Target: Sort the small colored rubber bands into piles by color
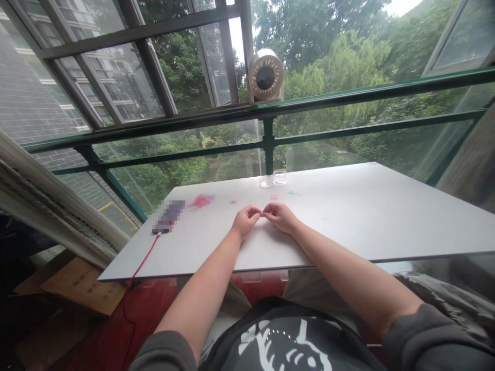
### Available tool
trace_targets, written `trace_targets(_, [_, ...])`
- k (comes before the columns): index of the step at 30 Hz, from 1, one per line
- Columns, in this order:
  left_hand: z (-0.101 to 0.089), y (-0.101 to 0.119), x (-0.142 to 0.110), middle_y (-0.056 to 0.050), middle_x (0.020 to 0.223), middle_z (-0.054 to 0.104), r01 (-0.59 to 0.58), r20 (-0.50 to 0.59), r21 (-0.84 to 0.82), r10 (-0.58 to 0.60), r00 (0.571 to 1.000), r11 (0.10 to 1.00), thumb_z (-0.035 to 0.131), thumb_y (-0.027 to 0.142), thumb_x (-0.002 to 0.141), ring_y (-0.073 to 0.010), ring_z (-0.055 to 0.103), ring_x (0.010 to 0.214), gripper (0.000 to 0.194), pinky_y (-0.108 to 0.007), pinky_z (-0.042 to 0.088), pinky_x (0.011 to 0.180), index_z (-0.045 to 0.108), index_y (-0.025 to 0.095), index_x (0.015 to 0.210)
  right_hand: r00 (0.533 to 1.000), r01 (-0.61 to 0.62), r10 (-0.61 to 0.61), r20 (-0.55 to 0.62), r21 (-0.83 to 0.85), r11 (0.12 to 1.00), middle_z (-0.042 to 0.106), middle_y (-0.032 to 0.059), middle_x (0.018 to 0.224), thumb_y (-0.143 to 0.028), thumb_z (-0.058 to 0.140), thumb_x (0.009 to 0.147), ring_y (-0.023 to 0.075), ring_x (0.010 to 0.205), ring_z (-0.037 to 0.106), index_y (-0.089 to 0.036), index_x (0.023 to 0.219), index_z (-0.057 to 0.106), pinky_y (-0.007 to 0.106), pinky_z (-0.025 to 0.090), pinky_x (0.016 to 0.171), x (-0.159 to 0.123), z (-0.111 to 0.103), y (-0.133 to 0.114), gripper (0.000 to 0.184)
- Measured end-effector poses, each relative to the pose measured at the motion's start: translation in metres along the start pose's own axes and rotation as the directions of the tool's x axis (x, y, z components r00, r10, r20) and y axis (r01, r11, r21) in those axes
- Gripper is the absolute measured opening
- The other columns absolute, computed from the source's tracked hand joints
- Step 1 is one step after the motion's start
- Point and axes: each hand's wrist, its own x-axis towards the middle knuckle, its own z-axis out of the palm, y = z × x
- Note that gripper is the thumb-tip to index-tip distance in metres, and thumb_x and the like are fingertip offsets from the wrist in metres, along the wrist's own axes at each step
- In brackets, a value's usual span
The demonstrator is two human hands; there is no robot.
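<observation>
Over the middle of the white table, my left hand (246, 220) and my right hand (280, 216) meet at the fingertips. Both are closed in a pinch, and whatever lies between the fingers is too small to name. Just beyond them are a small yellow bit (251, 202), a small pink piece (274, 198) and some thin teal pieces (293, 194). Left of these lies a tiny pink bit (233, 202), then a loose pile of pink, red and bluish small pieces (202, 200).
Two clear round containers (279, 178) stand at the far edge of the white table (348, 221). A blurred-out phone-like device (169, 216) with a red cable (145, 256) lies at the left. Behind runs a green railing (328, 103) bearing a round fan (266, 77). Cardboard (85, 283) sits on the floor.
</observation>
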Motion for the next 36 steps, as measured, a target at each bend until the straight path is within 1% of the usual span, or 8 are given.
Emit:
trace_targets(5, [-0.0012,0.0010,-0.0017,-0.006,0.081,0.069,0.021,0.030,0.021,-0.022,0.999,1.000,0.064,0.028,0.070,-0.0171,0.063,0.076,0.022,-0.030,0.048,0.071,0.063,0.016,0.089,1.000,-0.007,0.007,0.000,-0.003,1.000,0.061,0.0005,0.062,-0.026,0.057,0.071,0.0093,0.051,0.045,-0.016,0.069,0.061,0.022,0.034,0.050,0.0002,-0.0004,-0.0009,0.011])
trace_targets(10, [-0.0013,0.0028,-0.0018,-0.006,0.076,0.069,0.014,0.001,0.050,-0.014,1.000,0.999,0.062,0.028,0.072,-0.0164,0.062,0.073,0.015,-0.029,0.046,0.071,0.064,0.017,0.082,1.000,-0.005,0.005,0.018,-0.001,1.000,0.059,-0.0003,0.059,-0.026,0.056,0.071,0.0089,0.049,0.044,-0.016,0.068,0.060,0.021,0.033,0.048,0.0005,0.0000,-0.0005,0.012])
trace_targets(14, [-0.0005,0.0027,-0.0011,-0.005,0.073,0.068,-0.004,-0.008,0.030,0.005,1.000,1.000,0.059,0.026,0.072,-0.0146,0.061,0.070,0.012,-0.028,0.046,0.069,0.061,0.016,0.077,0.999,-0.001,0.001,0.040,0.011,1.000,0.059,-0.0001,0.059,-0.023,0.053,0.072,0.0101,0.052,0.047,-0.016,0.069,0.059,0.022,0.036,0.052,0.0014,0.0012,0.0017,0.010])
trace_targets(19, [-0.0007,0.0021,-0.0003,-0.004,0.069,0.066,-0.001,-0.031,0.027,0.002,1.000,1.000,0.058,0.026,0.072,-0.0131,0.059,0.066,0.012,-0.027,0.047,0.066,0.060,0.015,0.077,0.998,0.001,-0.003,0.055,0.044,0.999,0.059,-0.0014,0.058,-0.019,0.049,0.073,0.0111,0.053,0.051,-0.017,0.072,0.054,0.023,0.039,0.055,0.0029,0.0019,0.0054,0.006])
trace_targets(24, [-0.0022,0.0029,0.0000,-0.004,0.069,0.066,-0.001,-0.066,0.033,0.003,0.998,0.999,0.057,0.028,0.074,-0.0133,0.059,0.066,0.014,-0.027,0.046,0.065,0.059,0.015,0.079,0.999,-0.005,0.002,0.035,0.074,0.997,0.056,-0.0023,0.058,-0.017,0.044,0.073,0.0106,0.051,0.049,-0.018,0.073,0.050,0.023,0.039,0.053,0.0036,0.0012,0.0076,0.006])
trace_targets(28, [-0.0023,0.0007,0.0003,-0.004,0.071,0.066,-0.007,-0.058,0.043,0.010,0.998,0.999,0.058,0.030,0.073,-0.0135,0.059,0.067,0.016,-0.027,0.046,0.066,0.060,0.016,0.080,0.999,0.013,-0.017,0.043,0.090,0.996,0.056,-0.0016,0.063,-0.019,0.050,0.070,0.0103,0.055,0.049,-0.017,0.076,0.052,0.022,0.039,0.053,0.0022,0.0006,0.0054,0.007])
trace_targets(33, [-0.0024,-0.0030,0.0009,-0.004,0.072,0.066,-0.018,-0.043,0.064,0.021,0.999,0.998,0.060,0.030,0.072,-0.0144,0.060,0.070,0.016,-0.028,0.046,0.069,0.063,0.017,0.079,0.997,0.024,-0.029,0.065,0.085,0.996,0.050,-0.0031,0.055,-0.024,0.055,0.070,0.0091,0.052,0.043,-0.015,0.071,0.057,0.021,0.033,0.049,0.0005,0.0005,0.0022,0.009])
trace_targets(36, [-0.0026,-0.0023,0.0003,-0.004,0.074,0.067,-0.023,-0.024,0.073,0.024,0.999,0.997,0.062,0.030,0.071,-0.0149,0.060,0.072,0.016,-0.028,0.046,0.071,0.065,0.017,0.079,0.998,0.016,-0.020,0.053,0.073,0.997,0.050,-0.0031,0.055,-0.023,0.055,0.070,0.0092,0.052,0.042,-0.015,0.068,0.057,0.021,0.033,0.050,0.0012,0.0006,0.0033,0.009])
